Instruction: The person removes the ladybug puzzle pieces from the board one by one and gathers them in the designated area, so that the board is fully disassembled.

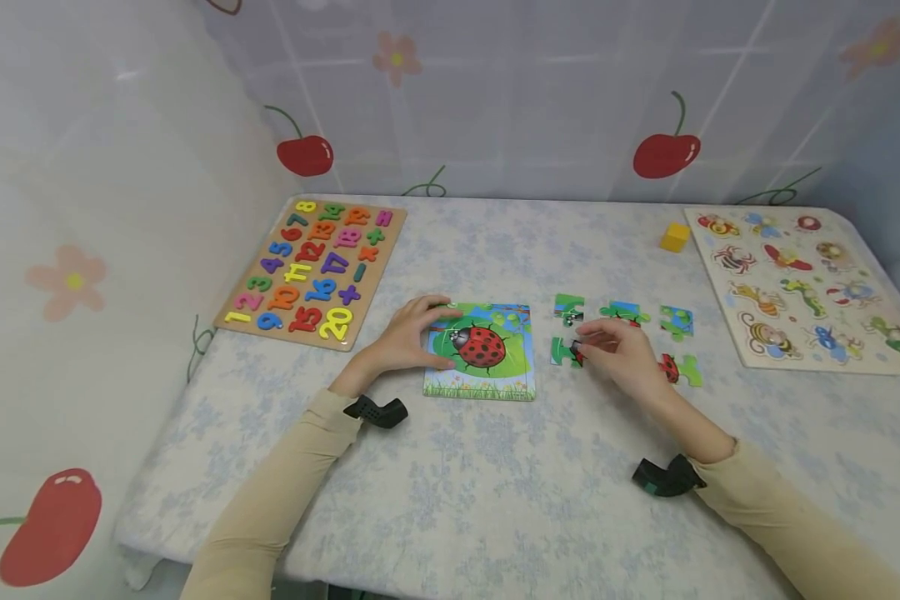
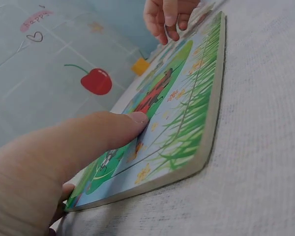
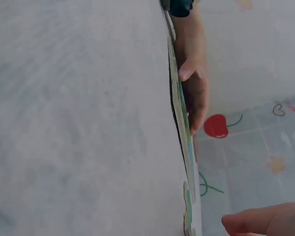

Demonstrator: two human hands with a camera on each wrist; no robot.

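A square ladybug puzzle board (image 1: 521, 375) lies flat on the table, a red spotted ladybug on green and blue in its middle. My left hand (image 1: 401, 335) rests at its left edge with thumb and fingers spread; in the left wrist view the thumb (image 2: 108, 129) touches the board's top. To the right lie several loose jigsaw pieces, among them a green and red piece (image 1: 561, 351) and a green-topped piece (image 1: 569, 304). My right hand (image 1: 622, 358) hovers over these with loosely bent fingers, the fingertips beside the green and red piece. Nothing shows between them.
At the back left is a wooden number board (image 1: 375, 312) with coloured numerals. A yellow block (image 1: 675, 237) stands at the back right beside a white insect picture board (image 1: 742, 329). More pieces (image 1: 677, 322) lie right of my right hand. Curtains with cherries (image 1: 304, 156) enclose the table.
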